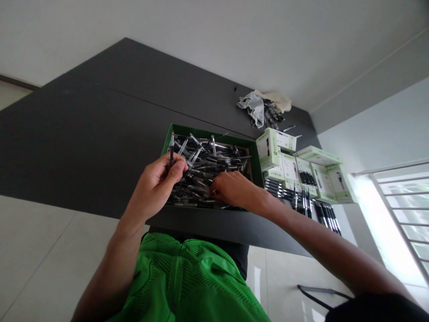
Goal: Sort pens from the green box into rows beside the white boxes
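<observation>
A green box (pixel 258 164) on the dark table is heaped with black and clear pens and pen parts (pixel 217 160). Over its left side, my left hand (pixel 157 181) is closed around a black pen (pixel 172 145), which stands nearly upright with a small reddish end on top. Clear pieces lie close behind its thumb, and I cannot tell whether they are also held. My right hand (pixel 233 188) reaches into the heap near the box's front, fingers curled down. Whatever its fingertips grip is hidden by the hand and the pens.
Right of the box stand white and green pen cartons (pixel 268 150), some holding pens. Rows of black pens (pixel 326 214) lie in front of them. Grey and cream cloths (pixel 253 107) sit with more pens at the back. A wall borders the table's far side.
</observation>
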Demonstrator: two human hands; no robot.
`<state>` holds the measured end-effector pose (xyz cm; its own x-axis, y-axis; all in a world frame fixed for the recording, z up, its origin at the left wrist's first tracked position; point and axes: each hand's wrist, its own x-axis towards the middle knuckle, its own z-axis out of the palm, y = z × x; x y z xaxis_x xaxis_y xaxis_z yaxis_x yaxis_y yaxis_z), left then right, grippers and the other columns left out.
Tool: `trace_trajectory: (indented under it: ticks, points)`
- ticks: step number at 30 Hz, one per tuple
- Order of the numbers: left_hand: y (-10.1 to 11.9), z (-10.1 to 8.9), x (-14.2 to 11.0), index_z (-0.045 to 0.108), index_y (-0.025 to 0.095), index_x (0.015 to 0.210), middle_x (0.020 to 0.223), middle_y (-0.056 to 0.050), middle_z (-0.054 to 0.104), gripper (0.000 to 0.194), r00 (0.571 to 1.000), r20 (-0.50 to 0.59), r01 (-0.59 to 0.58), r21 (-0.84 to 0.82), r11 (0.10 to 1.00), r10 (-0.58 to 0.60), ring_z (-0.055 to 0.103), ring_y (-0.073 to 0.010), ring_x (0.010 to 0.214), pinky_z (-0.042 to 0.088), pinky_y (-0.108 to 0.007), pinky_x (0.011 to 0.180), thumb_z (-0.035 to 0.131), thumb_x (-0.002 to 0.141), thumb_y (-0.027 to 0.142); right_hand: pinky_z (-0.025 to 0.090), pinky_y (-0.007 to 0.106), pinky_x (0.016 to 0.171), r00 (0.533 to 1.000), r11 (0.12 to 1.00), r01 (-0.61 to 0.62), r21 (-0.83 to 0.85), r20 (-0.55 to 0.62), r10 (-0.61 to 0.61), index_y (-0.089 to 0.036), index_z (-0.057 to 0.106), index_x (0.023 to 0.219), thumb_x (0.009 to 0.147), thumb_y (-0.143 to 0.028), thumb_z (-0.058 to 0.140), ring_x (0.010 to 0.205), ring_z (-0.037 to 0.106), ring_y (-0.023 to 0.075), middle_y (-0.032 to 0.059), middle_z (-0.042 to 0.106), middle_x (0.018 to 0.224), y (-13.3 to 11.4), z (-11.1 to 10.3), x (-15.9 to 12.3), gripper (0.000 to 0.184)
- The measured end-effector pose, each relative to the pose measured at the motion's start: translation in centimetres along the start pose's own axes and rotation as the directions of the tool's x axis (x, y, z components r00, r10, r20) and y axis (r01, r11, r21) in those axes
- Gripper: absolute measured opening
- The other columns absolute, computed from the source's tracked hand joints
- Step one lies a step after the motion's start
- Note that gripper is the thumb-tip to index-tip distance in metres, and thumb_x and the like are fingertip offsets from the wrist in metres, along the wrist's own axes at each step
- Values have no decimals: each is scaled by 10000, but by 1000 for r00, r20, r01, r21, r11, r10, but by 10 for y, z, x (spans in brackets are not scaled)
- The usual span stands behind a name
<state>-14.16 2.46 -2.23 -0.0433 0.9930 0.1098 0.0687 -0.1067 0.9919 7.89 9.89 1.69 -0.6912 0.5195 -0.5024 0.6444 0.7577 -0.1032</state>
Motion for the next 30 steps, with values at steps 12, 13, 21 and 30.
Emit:
trace_trajectory:
  ticks: [12,13,21,30]
  points:
    - [0,0,0,653,214,972,718,37,452,314,1000,-5,-20,11,1000,20,403,-118,618,335,-265,558,606,1064,511,579,358,840,999,995,-32,-93,-46,28,-155,816,1135,1016,-289,664,1022,801,323,160,822,1019,-8,9,9,235]
    - [0,0,0,653,215,969,716,37,450,314,1000,-5,-25,14,1000,25,402,-118,616,336,-266,558,606,1064,510,581,356,844,999,995,-34,-89,-45,30,-155,814,1136,1011,-291,675,1025,800,320,163,821,1030,-8,9,9,231]
    - [-5,0,1,652,213,974,720,32,453,312,999,-11,-37,10,999,37,394,-119,618,328,-269,558,614,1062,510,568,321,848,998,987,-8,-160,-66,-3,-128,803,1091,1019,-185,616,1006,795,281,187,812,1025,-19,10,4,209]
    - [-4,-1,1,637,216,980,706,32,438,316,1000,-1,-21,46,999,21,391,-133,611,331,-277,557,602,1061,519,504,269,778,941,950,9,311,-325,98,-205,847,1047,975,-225,685,917,753,189,59,828,1022,23,-4,-25,178]
